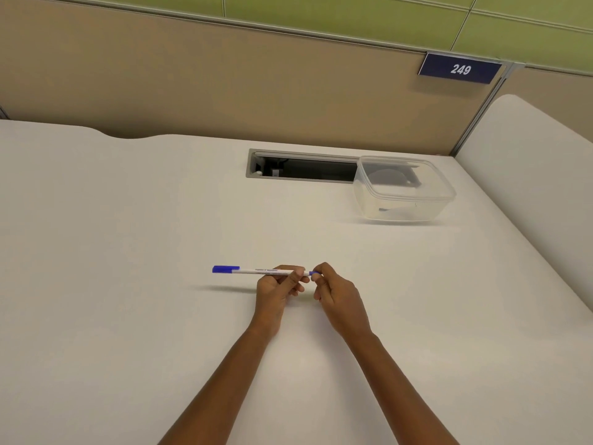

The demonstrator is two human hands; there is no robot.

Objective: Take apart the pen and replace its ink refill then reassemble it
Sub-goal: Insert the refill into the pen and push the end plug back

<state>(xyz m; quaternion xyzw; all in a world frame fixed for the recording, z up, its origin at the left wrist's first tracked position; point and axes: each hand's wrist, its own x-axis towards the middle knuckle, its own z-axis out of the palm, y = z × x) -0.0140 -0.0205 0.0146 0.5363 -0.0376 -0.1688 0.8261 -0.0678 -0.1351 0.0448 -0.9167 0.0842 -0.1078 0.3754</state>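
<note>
The pen (256, 270) is judged to be very light and stiff — a thin plastic tube that will not bend in ordinary handling, though its smooth barrel is likely to turn slippery under a loose pinch. The sensible holds are the ones already taken: the barrel is gripped near its right end, and the small blue end piece (313, 273) is taken separately, so that one part can be twisted or pulled against the other. The end piece is tiny (it could easily be dropped or roll off once free), and the refill inside is expected to be thinner and more flexible than the barrel.

The pen is held level, just above the counter (128, 220), roughly midway between the left and right edges and nearer the front edge than the back; its shadow falls on the surface below it. The left hand (277, 285) is closed in a pinch on the white barrel, thumb and fingers curled round it. The right hand (333, 292) is pinched with its fingertips on the blue end piece.

The barrel is seen as slim and white with a line of dark print too small to read, and a blue cap (225, 269) is fitted at the left end — still on.

Near the back right corner a clear plastic container (402, 191) is set.
</note>
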